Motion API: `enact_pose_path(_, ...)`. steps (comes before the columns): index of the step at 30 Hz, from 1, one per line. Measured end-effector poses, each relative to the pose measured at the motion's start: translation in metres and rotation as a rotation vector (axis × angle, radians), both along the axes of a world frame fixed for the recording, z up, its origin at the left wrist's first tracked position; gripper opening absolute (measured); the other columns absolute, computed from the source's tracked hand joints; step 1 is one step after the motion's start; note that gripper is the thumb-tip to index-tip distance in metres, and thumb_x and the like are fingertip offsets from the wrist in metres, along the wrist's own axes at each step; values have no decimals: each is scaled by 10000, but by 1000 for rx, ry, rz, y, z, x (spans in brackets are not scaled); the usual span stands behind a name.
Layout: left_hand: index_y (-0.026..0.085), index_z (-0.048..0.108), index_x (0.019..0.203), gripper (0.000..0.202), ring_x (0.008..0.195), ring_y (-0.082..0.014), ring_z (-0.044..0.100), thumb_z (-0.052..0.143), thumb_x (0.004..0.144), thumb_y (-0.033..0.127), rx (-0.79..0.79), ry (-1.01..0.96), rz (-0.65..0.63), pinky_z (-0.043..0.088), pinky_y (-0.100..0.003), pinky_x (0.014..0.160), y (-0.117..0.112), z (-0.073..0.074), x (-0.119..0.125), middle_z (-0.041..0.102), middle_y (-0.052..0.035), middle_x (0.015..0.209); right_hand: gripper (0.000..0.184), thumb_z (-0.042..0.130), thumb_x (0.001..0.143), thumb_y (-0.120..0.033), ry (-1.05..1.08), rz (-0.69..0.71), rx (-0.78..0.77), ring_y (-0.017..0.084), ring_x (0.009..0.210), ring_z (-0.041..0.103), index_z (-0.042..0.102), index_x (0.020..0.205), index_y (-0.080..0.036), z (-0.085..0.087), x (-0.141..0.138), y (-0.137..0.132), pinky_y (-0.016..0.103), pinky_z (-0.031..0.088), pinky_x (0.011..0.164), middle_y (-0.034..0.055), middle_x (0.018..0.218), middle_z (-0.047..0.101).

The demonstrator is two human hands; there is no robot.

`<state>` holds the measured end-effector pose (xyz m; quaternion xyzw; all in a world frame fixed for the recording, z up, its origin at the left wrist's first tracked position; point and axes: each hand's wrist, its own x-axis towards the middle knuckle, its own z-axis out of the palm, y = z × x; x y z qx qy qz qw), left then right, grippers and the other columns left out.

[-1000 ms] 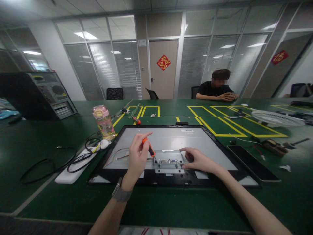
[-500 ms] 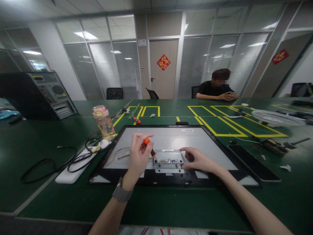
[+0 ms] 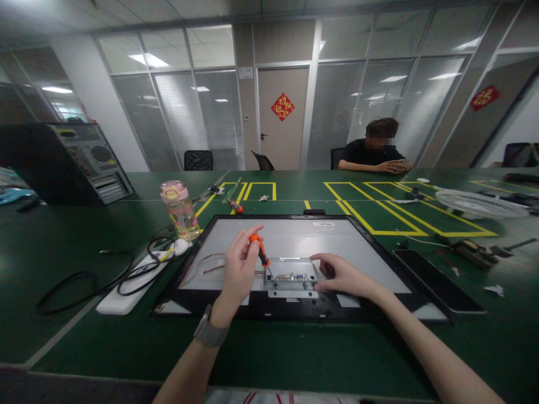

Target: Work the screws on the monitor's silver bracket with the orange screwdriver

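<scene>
An orange and black screwdriver [image 3: 260, 250] is in my left hand [image 3: 242, 258], its handle against the thumb and fingers. Its shaft slants down to the left end of a metal bracket [image 3: 290, 293] with a row of connector ports. This bracket lies on the back of a flat display panel [image 3: 290, 235] with a black frame. My right hand [image 3: 341, 273] grips the bracket's right side, index finger at the upper edge and thumb near the lower one. Thin wires [image 3: 206, 264] run across the panel to the bracket's left side.
Left of the panel are a white power strip [image 3: 122, 297], black cables and a pink-lidded bottle [image 3: 179, 210]. On the right lie a dark slab-like part [image 3: 438, 280] and a white fan grille [image 3: 480, 202]. Another screwdriver [image 3: 236, 207] lies behind the panel. A person [image 3: 374, 151] sits across the table.
The screwdriver's handle has tipped more upright and shows more clearly between my left thumb and fingers. My right hand has stayed at the bracket.
</scene>
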<state>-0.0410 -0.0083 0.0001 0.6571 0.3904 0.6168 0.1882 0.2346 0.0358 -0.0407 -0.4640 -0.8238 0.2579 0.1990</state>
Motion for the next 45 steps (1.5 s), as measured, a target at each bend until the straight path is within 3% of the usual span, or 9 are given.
enact_pose_path(4, 227, 672, 1067, 211, 659, -97, 490, 599, 887, 307, 55, 42, 81, 421, -202, 560, 0, 1, 0, 494, -9, 885, 598, 792, 675, -368, 9, 6, 1, 187, 715, 538, 607, 1202, -153, -1, 0, 0, 289, 404, 659, -6, 750, 560)
enact_pose_path(9, 245, 613, 1207, 321, 561, -66, 455, 390, 980, 284, 11, -8, -10, 414, -204, 511, 0, 0, 0, 547, -35, 1030, 614, 790, 681, -381, 1, 3, -6, 190, 719, 540, 598, 1216, -150, -1, 1, 0, 295, 404, 669, -7, 753, 556)
enact_pose_path(14, 220, 673, 1039, 187, 707, -108, 516, 595, 891, 303, 65, 36, 77, 436, -203, 589, 0, 1, 1, 499, -11, 889, 608, 787, 685, -386, -5, 2, -5, 193, 739, 545, 601, 1216, -156, 2, 0, -1, 296, 411, 686, -2, 764, 567)
enact_pose_path(19, 237, 609, 1198, 310, 534, -56, 432, 406, 966, 270, -8, -15, -29, 413, -204, 513, -3, 0, 0, 566, -37, 1060, 603, 792, 677, -381, 0, -4, -6, 197, 737, 545, 609, 1205, -153, 3, -1, -2, 302, 415, 688, 2, 762, 574)
enact_pose_path(25, 210, 677, 1024, 200, 682, -111, 507, 629, 859, 312, 41, 42, 92, 422, -193, 555, -1, 2, 2, 511, -9, 847, 606, 794, 675, -387, 10, 0, -13, 191, 720, 542, 610, 1201, -150, 4, -2, -3, 291, 412, 667, -4, 747, 571)
enact_pose_path(31, 221, 632, 1177, 320, 536, -65, 450, 400, 972, 301, -24, -43, -20, 383, -199, 469, -2, 1, 1, 585, -49, 1032, 621, 789, 678, -372, 8, -3, -15, 190, 715, 537, 598, 1219, -134, 3, -1, -3, 292, 412, 655, 1, 762, 565)
enact_pose_path(36, 205, 678, 1027, 198, 699, -111, 528, 604, 882, 318, 45, 21, 66, 446, -192, 572, -2, 0, 2, 531, -20, 879, 611, 786, 683, -375, 20, 10, -12, 181, 697, 530, 602, 1211, -129, 1, 0, -1, 285, 406, 639, -7, 747, 553)
enact_pose_path(41, 215, 617, 1174, 302, 481, -38, 421, 420, 970, 318, -40, -53, -41, 373, -178, 431, -3, 0, 2, 577, -45, 1024, 601, 792, 680, -378, 22, 4, -15, 178, 700, 529, 604, 1205, -153, 1, 0, -1, 279, 404, 641, -11, 745, 553)
enact_pose_path(45, 208, 654, 1064, 212, 609, -81, 500, 567, 906, 319, 1, -17, 55, 411, -176, 508, -1, 1, 4, 531, -9, 866, 594, 789, 684, -368, 20, 9, -16, 176, 699, 526, 602, 1205, -154, 1, 0, -1, 279, 403, 640, -13, 746, 545)
